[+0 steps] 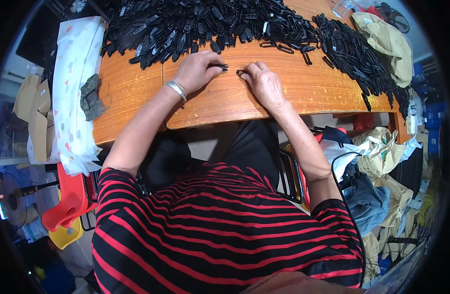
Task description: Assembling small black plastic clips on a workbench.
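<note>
My left hand (195,71), with a silver bracelet (177,90) at its wrist, is closed over the wooden table. Its thumb and fingers pinch a slim black plastic piece (220,66) that points right. To the right, my right hand (265,84) pinches a small dark plastic part (241,72); the fingers cover most of it. The two parts are apart, with a short gap between them. Just beyond my hands spreads a large heap of black plastic pieces (185,29). One loose oval black piece (215,47) lies just beyond my left hand.
A second pile of narrow black frame-like parts (350,54) covers the table's right side. White patterned sheeting (75,93) drapes over the left edge, with a dark grey cloth (91,98) on it. The wooden tabletop (210,105) ends before my lap. Brown bags (381,44) stand at the right.
</note>
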`<state>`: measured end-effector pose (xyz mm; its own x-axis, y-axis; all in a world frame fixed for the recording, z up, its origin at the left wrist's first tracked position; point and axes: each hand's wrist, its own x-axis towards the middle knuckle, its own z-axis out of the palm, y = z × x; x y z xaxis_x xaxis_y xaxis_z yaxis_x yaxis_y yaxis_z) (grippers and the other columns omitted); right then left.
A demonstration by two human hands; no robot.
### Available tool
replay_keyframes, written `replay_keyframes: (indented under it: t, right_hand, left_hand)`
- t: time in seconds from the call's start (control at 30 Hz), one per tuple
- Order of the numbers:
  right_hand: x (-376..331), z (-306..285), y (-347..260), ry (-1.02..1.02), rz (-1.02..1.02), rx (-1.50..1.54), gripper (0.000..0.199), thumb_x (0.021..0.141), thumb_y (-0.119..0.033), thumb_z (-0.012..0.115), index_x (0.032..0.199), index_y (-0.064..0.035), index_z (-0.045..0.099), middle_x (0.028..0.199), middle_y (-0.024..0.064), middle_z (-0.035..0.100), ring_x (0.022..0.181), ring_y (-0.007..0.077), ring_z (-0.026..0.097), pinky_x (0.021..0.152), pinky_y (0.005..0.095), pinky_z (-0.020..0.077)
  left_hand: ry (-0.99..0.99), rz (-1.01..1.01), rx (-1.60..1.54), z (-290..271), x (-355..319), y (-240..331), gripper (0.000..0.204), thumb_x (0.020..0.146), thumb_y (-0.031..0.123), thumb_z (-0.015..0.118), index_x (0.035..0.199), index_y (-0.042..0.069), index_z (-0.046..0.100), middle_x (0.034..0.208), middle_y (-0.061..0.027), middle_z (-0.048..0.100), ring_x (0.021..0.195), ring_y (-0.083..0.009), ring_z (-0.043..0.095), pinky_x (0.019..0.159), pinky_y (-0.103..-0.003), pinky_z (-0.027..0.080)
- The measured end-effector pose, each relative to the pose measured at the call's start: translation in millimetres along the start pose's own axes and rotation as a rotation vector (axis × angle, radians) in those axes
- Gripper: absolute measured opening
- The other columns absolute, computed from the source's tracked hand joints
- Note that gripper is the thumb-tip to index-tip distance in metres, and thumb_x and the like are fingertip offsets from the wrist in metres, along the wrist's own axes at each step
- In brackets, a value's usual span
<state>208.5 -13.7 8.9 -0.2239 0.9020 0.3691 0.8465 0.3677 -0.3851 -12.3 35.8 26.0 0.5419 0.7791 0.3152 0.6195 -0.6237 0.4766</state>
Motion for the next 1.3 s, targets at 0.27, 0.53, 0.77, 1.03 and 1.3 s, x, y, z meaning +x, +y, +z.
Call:
replay_keyframes:
  t: [0.27,0.53,0.77,1.03,1.3]
  right_hand:
    - [-6.9,-16.6,-2.0,-0.005,0.013,0.030,0.018,0.084,-0.020,0.068,0.096,-0.0051,0.066,0.088,0.0132,0.061,0.079,0.0345,0.063,0.069,0.0412,0.0507]
    - [-1.1,-9.3,-22.9,0.105,0.147,0.419,0.019,0.083,-0.013,0.069,0.095,0.0000,0.063,0.090,0.0193,0.061,0.078,0.0351,0.062,0.069,0.0390,0.0501]
    - [-3.9,18.5,-25.5,0.227,0.149,0.396,0.020,0.081,-0.013,0.068,0.094,0.0000,0.061,0.090,0.0168,0.063,0.080,0.0338,0.063,0.071,0.0402,0.0502]
    - [-12.9,28.1,-17.0,0.244,0.404,0.994,0.015,0.093,-0.009,0.060,0.103,0.0013,0.055,0.085,0.0044,0.063,0.066,0.0086,0.059,0.059,0.0220,0.0479]
    - [-14.0,24.5,-20.4,0.235,0.362,0.948,0.018,0.092,-0.010,0.062,0.104,0.0016,0.056,0.084,0.0042,0.064,0.066,0.0079,0.059,0.058,0.0214,0.0479]
  left_hand:
    - [0.061,-0.670,-1.130,-8.8,-15.2,14.8,0.018,0.088,0.005,0.064,0.105,0.001,0.065,0.091,-0.0048,0.065,0.074,-0.0127,0.064,0.069,-0.022,0.053]
    - [0.041,-0.605,-1.162,17.2,-28.2,17.1,0.021,0.081,-0.001,0.067,0.102,-0.001,0.066,0.087,-0.0060,0.067,0.078,-0.0098,0.064,0.070,-0.022,0.053]
    - [0.191,-0.418,-0.759,37.9,-23.4,20.5,0.016,0.080,-0.003,0.066,0.096,0.001,0.065,0.082,-0.0043,0.065,0.071,-0.0110,0.062,0.069,-0.024,0.052]
    - [0.157,0.192,0.192,17.4,15.6,18.9,0.018,0.078,0.003,0.060,0.094,0.008,0.066,0.099,-0.0083,0.056,0.094,-0.0240,0.058,0.078,-0.035,0.052]
    - [-0.016,0.340,0.381,10.5,35.6,0.0,0.011,0.078,0.009,0.059,0.088,0.003,0.062,0.093,-0.0080,0.058,0.092,-0.0258,0.059,0.080,-0.034,0.052]
